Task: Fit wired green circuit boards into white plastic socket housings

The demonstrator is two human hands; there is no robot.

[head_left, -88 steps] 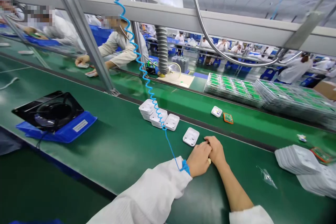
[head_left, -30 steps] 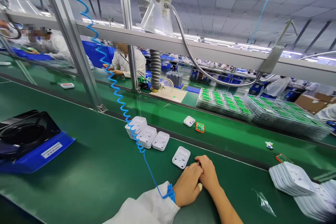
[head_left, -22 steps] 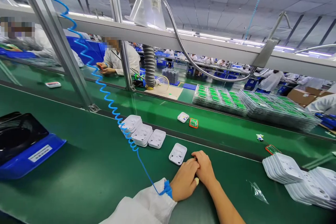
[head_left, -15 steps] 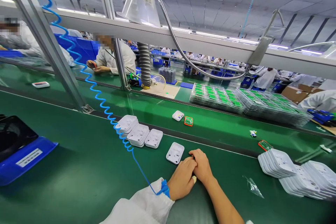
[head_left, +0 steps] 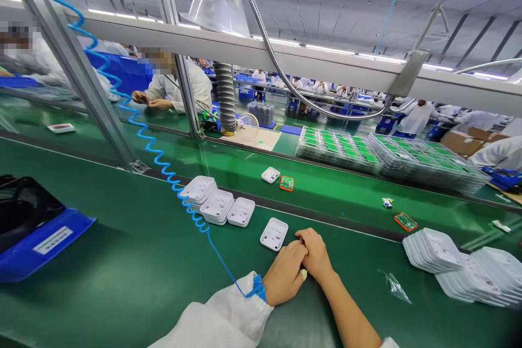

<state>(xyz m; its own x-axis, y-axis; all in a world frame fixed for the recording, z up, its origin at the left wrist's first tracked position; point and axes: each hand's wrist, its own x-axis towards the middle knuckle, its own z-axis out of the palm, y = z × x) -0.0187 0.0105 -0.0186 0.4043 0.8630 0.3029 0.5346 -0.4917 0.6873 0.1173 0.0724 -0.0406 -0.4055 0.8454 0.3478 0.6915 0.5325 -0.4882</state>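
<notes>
My left hand [head_left: 284, 273], with a blue wrist strap [head_left: 258, 289] and a pale yellow cover on its thumb, rests on the green table. Its curled fingers meet those of my right hand [head_left: 316, 254], which lies beside it with fingers bent inward. Both look closed, and no object shows in either. Just beyond my left fingers is a single white plastic housing [head_left: 274, 234], lying with its inside up. Farther left, similar housings [head_left: 217, 205] stand in small stacks.
A blue coiled cord [head_left: 162, 166] runs to the wrist strap. More stacked housings [head_left: 468, 272] and a clear plastic bag [head_left: 397, 286] lie to the right. Beyond, a green belt [head_left: 334, 190] carries red-edged circuit boards [head_left: 286, 183]. A blue bin [head_left: 53, 242] stands left.
The parts on the green belt have moved a little left. The view has shifted slightly; both hands stay together in the same place on the table.
</notes>
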